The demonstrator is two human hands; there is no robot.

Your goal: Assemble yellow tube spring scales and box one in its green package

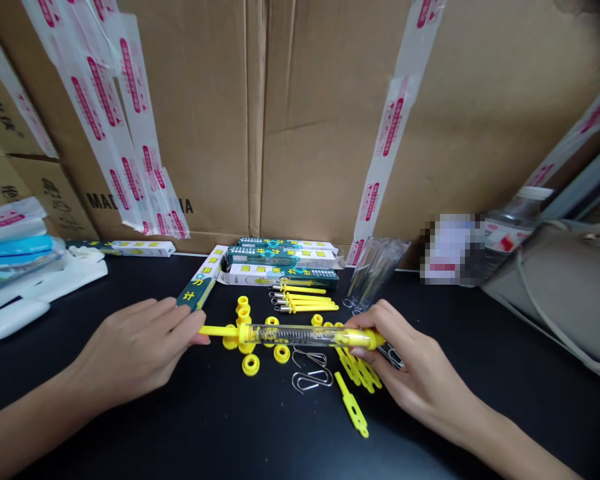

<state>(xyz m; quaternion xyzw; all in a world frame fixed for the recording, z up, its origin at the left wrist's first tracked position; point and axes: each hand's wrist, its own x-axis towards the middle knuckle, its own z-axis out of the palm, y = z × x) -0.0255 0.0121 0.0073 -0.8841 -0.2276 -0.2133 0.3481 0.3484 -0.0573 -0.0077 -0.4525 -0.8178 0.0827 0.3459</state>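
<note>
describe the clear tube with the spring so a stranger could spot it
On the black table before the cardboard boxes, look between the left hand and the right hand. The clear tube is held level there by its yellow ends. Unlike the loose yellow rings and strips around it, it is see-through with a coiled spring inside.

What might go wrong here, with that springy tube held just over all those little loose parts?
1. The left hand pinches only the tip of the yellow rod while the right hand grips the clear tube; a slip might let the spring inside jerk them apart.
2. Loose yellow rings and wire hooks lie right under the tube on the black table; a sweeping hand may scatter them.
</note>
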